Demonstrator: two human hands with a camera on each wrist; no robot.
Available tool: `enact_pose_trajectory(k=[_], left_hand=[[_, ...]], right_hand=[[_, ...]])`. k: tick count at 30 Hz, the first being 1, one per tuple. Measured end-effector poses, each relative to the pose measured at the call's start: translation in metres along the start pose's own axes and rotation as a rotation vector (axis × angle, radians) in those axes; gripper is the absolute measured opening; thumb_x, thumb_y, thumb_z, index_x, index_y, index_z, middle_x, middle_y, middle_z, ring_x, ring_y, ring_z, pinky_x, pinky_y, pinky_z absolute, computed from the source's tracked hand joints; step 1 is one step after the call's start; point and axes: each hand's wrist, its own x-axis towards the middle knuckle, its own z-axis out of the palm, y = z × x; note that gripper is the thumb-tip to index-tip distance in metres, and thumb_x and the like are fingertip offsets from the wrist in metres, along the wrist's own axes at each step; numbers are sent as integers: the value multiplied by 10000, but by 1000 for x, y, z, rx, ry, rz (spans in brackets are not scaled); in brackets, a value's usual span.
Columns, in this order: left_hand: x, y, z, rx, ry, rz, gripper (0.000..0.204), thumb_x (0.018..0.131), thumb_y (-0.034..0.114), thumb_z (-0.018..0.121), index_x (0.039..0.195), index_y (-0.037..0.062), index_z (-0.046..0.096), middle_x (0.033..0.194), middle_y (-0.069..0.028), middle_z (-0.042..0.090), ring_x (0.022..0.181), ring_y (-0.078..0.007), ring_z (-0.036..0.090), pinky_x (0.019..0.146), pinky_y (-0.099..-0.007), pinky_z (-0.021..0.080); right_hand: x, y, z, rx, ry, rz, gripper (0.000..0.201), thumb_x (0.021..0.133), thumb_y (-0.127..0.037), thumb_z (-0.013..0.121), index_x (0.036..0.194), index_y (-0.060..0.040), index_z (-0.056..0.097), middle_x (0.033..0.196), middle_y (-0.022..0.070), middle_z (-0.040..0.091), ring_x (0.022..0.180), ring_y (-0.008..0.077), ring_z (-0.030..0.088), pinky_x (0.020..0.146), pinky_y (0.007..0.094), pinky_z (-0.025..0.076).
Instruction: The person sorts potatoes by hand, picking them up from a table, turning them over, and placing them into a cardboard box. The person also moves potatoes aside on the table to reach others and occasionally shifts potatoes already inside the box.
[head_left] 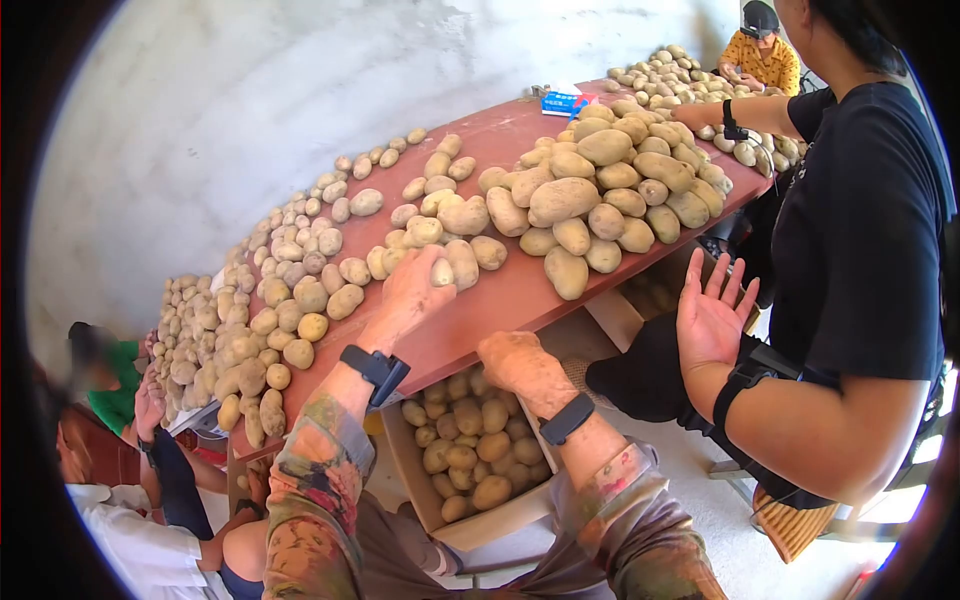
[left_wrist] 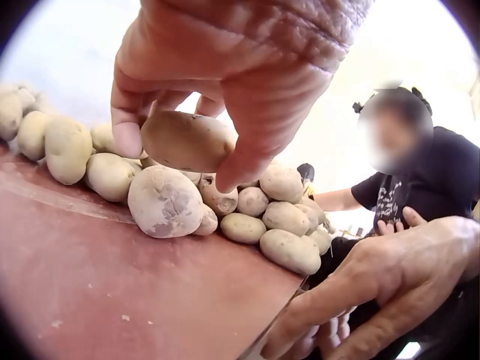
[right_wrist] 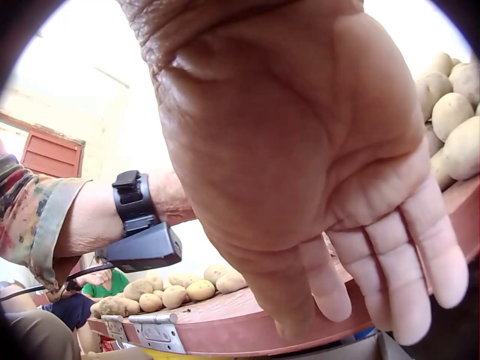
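Sleeves (head_left: 315, 495) at seven and five o'clock lead to our left hand (head_left: 408, 290) at nine, pinching a potato (left_wrist: 187, 142) end to end, likely for steadiness, and our empty, straight-fingered right hand (head_left: 525, 370) at five, near the box (head_left: 505, 520) at six, presumably set for reach.

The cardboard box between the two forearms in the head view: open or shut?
Open: the cardboard box has no lid over it, and potatoes show inside.
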Motion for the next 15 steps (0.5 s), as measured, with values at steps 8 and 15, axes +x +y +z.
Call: enact_pose_trajectory(k=[8, 15], left_hand=[[-87, 14, -37, -1340, -223, -373, 371, 942, 318, 523, 1185, 38, 516, 950, -137, 653, 718, -194, 670, 435, -230, 471], [-192, 2, 15, -1363, -435, -693, 363, 929, 272, 552, 1180, 21, 477, 979, -157, 643, 681, -199, 676, 405, -218, 465]], right_hand=[[0, 6, 7, -61, 186, -49, 151, 784, -106, 604, 855, -90, 736, 868, 124, 707, 863, 283, 690, 741, 388, 550], [0, 8, 3, -39, 101, -73, 203, 745, -143, 639, 895, -17, 693, 890, 187, 680, 885, 339, 661, 781, 434, 530]])
